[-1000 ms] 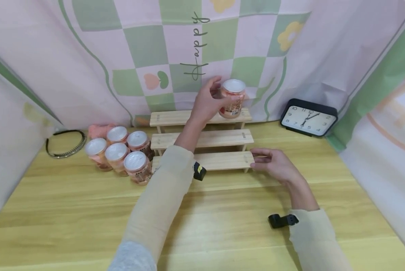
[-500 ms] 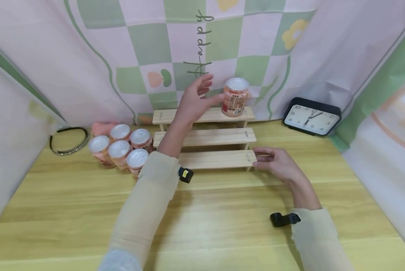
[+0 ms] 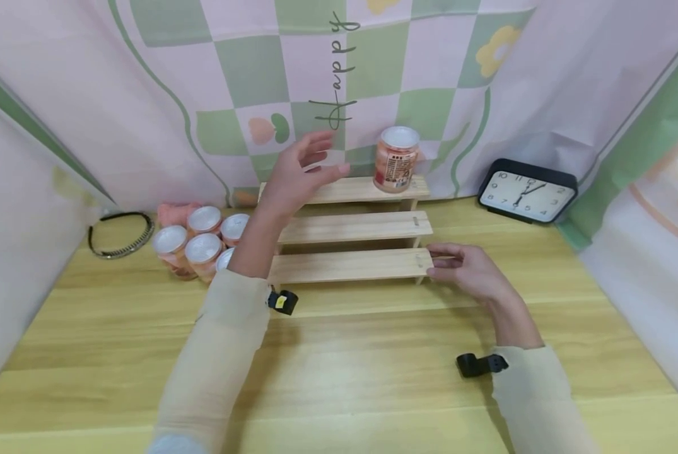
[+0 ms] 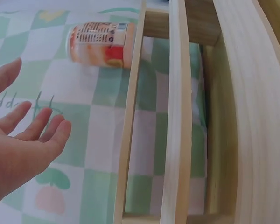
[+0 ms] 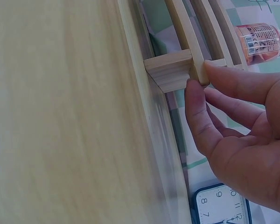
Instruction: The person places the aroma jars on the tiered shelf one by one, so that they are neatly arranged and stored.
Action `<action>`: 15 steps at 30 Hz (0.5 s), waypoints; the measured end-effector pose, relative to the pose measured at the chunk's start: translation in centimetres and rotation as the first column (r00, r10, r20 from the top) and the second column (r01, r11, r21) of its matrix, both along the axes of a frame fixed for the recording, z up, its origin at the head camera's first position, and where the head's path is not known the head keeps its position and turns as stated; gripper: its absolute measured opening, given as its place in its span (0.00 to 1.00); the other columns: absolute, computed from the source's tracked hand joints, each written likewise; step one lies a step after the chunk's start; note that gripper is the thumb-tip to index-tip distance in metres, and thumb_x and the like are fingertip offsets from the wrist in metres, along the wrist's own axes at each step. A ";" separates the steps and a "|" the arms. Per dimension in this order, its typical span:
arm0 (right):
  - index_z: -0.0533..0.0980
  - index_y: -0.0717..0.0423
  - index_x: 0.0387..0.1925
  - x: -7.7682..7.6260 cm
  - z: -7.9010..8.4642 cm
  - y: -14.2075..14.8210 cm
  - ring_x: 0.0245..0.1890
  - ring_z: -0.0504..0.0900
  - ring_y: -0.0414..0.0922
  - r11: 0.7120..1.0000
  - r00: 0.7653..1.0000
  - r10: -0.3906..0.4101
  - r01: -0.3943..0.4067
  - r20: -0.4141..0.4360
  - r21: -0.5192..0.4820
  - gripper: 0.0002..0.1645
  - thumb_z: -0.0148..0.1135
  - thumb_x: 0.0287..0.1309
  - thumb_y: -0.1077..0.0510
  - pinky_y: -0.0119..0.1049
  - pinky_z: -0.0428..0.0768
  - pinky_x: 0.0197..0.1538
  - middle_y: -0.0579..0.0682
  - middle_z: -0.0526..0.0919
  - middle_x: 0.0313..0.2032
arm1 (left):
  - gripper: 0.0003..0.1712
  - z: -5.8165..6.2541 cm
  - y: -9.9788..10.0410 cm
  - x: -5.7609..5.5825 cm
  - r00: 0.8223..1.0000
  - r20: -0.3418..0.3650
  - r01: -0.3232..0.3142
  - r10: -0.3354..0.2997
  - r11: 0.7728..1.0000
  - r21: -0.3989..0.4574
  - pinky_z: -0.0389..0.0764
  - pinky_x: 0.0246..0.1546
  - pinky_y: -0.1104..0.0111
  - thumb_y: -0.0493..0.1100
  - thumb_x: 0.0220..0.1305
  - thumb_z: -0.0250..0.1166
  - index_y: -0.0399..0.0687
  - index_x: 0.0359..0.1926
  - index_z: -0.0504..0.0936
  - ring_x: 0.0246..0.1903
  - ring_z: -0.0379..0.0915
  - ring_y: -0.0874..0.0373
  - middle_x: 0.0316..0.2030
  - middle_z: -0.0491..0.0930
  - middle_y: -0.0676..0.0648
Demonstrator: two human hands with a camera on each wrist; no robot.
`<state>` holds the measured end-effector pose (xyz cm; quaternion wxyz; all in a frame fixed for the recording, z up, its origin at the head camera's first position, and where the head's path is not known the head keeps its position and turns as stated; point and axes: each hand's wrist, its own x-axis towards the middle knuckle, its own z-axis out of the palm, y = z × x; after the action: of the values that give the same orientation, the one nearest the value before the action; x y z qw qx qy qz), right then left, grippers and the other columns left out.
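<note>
A can with a clear body and silver lid (image 3: 397, 161) stands upright at the right end of the top step of a three-tier wooden display stand (image 3: 350, 267). My left hand (image 3: 296, 180) hovers left of that can, its fingers spread and apart from it; the left wrist view shows the same gap between the hand (image 4: 28, 135) and the can (image 4: 102, 44). At the right end of the lowest step, my right hand (image 3: 466, 274) pinches the board's edge. In the right wrist view the thumb and a finger of that hand (image 5: 238, 126) grip the board's corner.
Several similar cans (image 3: 204, 249) cluster left of the stand, partly hidden by my left arm. A headband (image 3: 122, 252) and a pink item (image 3: 174, 213) lie beyond them. A black clock (image 3: 527, 194) stands at the back right, before a checked curtain (image 3: 253, 75).
My left hand has let go of the can on the top step and drawn back to the left. The right hand has stayed at the lowest step's end.
</note>
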<state>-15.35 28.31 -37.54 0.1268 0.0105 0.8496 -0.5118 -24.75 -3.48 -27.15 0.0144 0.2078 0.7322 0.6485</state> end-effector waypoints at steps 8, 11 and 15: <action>0.64 0.67 0.72 0.0 0.0 0.0 0.65 0.71 0.60 1.000 1.000 -0.006 0.006 0.008 -0.010 0.38 0.66 0.64 0.64 0.27 0.79 0.50 0.67 0.70 0.66 | 0.39 -0.4 -2.7 0.7 1.000 -0.024 -0.012 0.012 1.000 0.010 0.67 0.67 0.61 0.44 0.63 0.73 0.48 0.72 0.69 0.69 0.62 0.51 0.69 0.68 0.47; 0.63 0.67 0.72 0.0 0.0 -0.1 0.65 0.71 0.60 1.000 1.000 -0.008 0.008 0.013 -0.016 0.38 0.66 0.65 0.64 0.27 0.79 0.50 0.67 0.70 0.66 | 0.38 -0.4 -3.8 1.1 0.999 -0.026 -0.034 0.034 0.999 0.002 0.66 0.68 0.60 0.43 0.65 0.72 0.48 0.73 0.69 0.69 0.62 0.51 0.70 0.68 0.47; 0.63 0.67 0.73 0.0 0.0 -0.1 0.65 0.71 0.60 1.000 1.000 -0.009 0.010 0.018 -0.014 0.38 0.65 0.65 0.64 0.28 0.79 0.52 0.67 0.70 0.67 | 0.38 -0.6 -5.3 1.5 0.998 -0.012 -0.063 0.063 0.998 0.003 0.66 0.68 0.59 0.42 0.65 0.72 0.46 0.73 0.69 0.69 0.62 0.50 0.70 0.68 0.46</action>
<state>-15.32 28.26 -37.56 0.1322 0.0183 0.8448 -0.5182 -23.23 -8.77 -27.77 -0.0108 0.1884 0.7376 0.6484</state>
